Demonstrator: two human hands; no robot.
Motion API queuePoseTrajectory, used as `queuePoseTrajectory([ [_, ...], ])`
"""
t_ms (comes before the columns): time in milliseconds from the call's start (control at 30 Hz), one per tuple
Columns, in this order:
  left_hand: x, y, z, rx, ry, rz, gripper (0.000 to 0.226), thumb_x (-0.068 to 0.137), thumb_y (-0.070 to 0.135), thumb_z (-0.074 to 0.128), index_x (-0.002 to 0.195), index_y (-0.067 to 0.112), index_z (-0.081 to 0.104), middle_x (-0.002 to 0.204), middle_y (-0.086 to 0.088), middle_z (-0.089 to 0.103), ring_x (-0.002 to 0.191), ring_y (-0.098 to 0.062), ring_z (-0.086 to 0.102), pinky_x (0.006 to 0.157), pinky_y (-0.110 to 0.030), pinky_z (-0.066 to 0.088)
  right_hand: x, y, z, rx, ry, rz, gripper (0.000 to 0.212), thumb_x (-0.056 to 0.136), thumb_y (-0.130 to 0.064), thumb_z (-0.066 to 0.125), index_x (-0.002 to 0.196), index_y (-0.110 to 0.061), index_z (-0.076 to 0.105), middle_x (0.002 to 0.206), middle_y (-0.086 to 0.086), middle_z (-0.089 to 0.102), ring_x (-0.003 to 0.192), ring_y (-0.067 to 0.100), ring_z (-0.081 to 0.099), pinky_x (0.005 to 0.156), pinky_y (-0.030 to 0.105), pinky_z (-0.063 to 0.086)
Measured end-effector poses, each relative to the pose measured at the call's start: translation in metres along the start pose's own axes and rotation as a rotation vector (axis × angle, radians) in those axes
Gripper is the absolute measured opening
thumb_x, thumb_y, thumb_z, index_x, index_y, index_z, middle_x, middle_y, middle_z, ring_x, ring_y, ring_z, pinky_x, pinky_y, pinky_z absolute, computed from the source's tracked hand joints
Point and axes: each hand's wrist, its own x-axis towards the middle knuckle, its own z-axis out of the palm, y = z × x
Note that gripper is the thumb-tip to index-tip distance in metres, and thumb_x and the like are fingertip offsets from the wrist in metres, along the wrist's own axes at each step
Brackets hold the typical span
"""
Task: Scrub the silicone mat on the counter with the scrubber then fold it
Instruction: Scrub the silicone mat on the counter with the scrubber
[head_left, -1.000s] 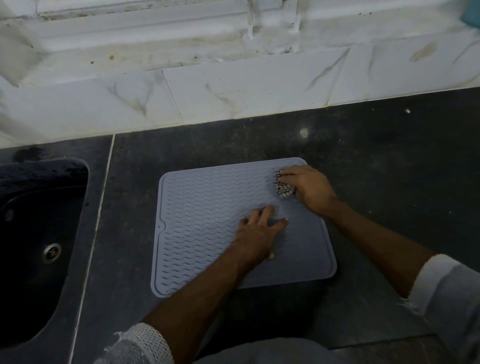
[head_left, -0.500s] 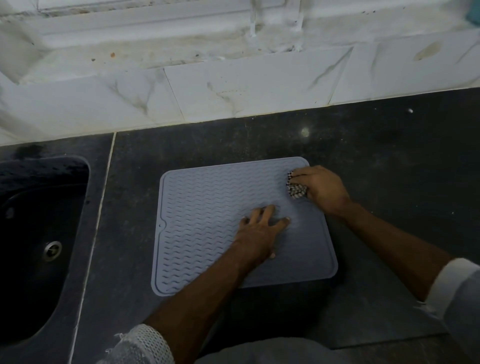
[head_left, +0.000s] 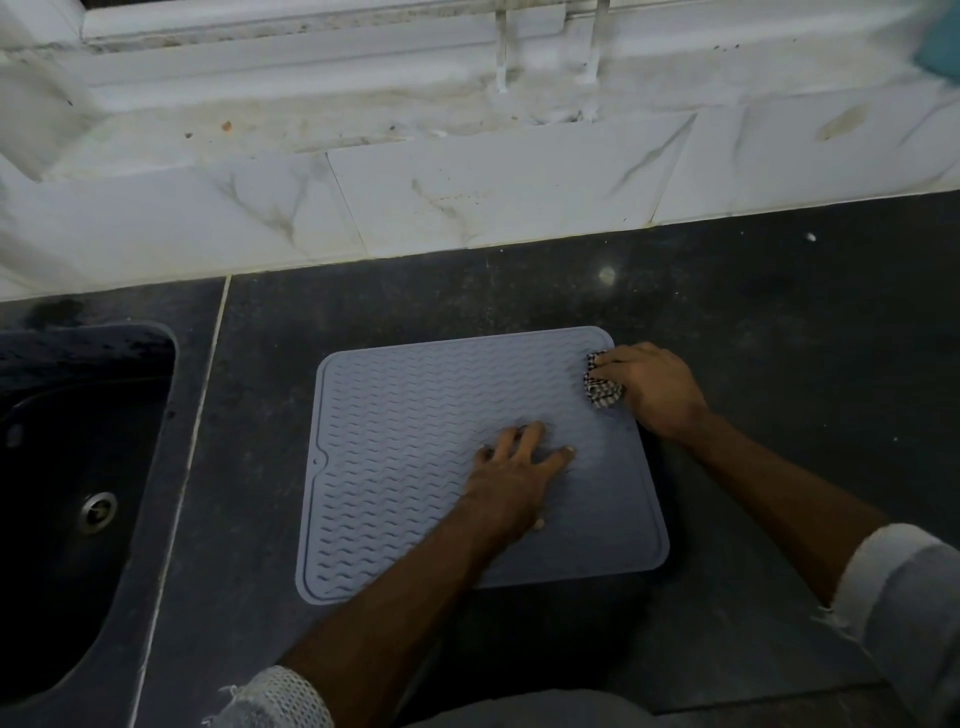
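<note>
A grey silicone mat (head_left: 415, 447) with a wavy ribbed surface lies flat on the dark counter (head_left: 779, 322). My left hand (head_left: 514, 473) presses down on the mat's middle with its fingers spread. My right hand (head_left: 649, 384) grips a small black-and-white scrubber (head_left: 600, 387) and holds it against the mat's far right corner. Most of the scrubber is hidden under my fingers.
A dark sink (head_left: 78, 493) with a metal drain (head_left: 97, 512) is sunk into the counter at the left. A white marble-patterned tiled wall (head_left: 467, 197) rises behind the counter. A teal object (head_left: 943, 52) shows at the top right edge.
My right hand has slid the scrubber to the right, from inside the mat's far edge out to its far right corner. My left hand stays pressed in place.
</note>
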Motion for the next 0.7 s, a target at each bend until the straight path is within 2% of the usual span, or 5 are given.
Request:
queuePoseTrajectory([
  [200, -0.015, 0.009, 0.011, 0.055, 0.078, -0.067, 0.09, 0.086, 0.029, 0.067, 0.151, 0.037, 0.004, 0.158, -0.01, -0.013, 0.145, -0.033, -0.01, 0.114, -0.06, 0.003, -0.004, 0.001, 0.004, 0.119, -0.005, 0.033, 0.039, 0.08, -0.009, 0.067, 0.118, -0.009, 0.063, 0.131, 0.011, 0.056, 0.118, 0.033, 0.052, 0.102, 0.044, 0.039],
  [333, -0.02, 0.012, 0.019, 0.017, 0.085, -0.132, 0.086, 0.089, 0.029, 0.064, 0.15, 0.038, 0.005, 0.158, -0.01, -0.012, 0.144, -0.035, -0.01, 0.112, -0.063, 0.001, -0.007, -0.011, 0.009, 0.189, 0.071, 0.032, 0.038, 0.08, -0.004, 0.065, 0.118, -0.008, 0.063, 0.128, 0.012, 0.059, 0.118, 0.033, 0.052, 0.103, 0.046, 0.04],
  [433, -0.019, 0.009, 0.014, -0.028, 0.061, -0.144, 0.083, 0.088, 0.034, 0.064, 0.149, 0.042, 0.008, 0.158, -0.007, -0.01, 0.144, -0.036, -0.008, 0.112, -0.064, 0.003, -0.004, -0.039, 0.017, 0.137, 0.095, -0.103, 0.038, 0.078, -0.003, 0.065, 0.115, -0.008, 0.064, 0.125, 0.013, 0.061, 0.116, 0.033, 0.054, 0.102, 0.047, 0.041],
  [533, -0.02, 0.007, 0.011, -0.035, 0.059, -0.134, 0.082, 0.087, 0.037, 0.064, 0.149, 0.043, 0.01, 0.158, -0.006, -0.009, 0.144, -0.035, -0.004, 0.112, -0.063, 0.007, -0.004, -0.055, 0.023, 0.009, -0.018, -0.217, 0.039, 0.078, -0.02, 0.069, 0.116, -0.012, 0.064, 0.127, 0.01, 0.059, 0.117, 0.032, 0.052, 0.102, 0.046, 0.04],
  [700, -0.024, 0.006, 0.01, -0.096, 0.06, -0.121, 0.081, 0.089, 0.036, 0.062, 0.15, 0.043, 0.008, 0.159, -0.005, -0.013, 0.144, -0.034, -0.009, 0.115, -0.06, 0.007, -0.031, -0.011, 0.009, -0.043, -0.004, -0.092, 0.036, 0.078, -0.017, 0.07, 0.114, -0.019, 0.065, 0.128, 0.005, 0.059, 0.116, 0.03, 0.052, 0.093, 0.047, 0.044],
])
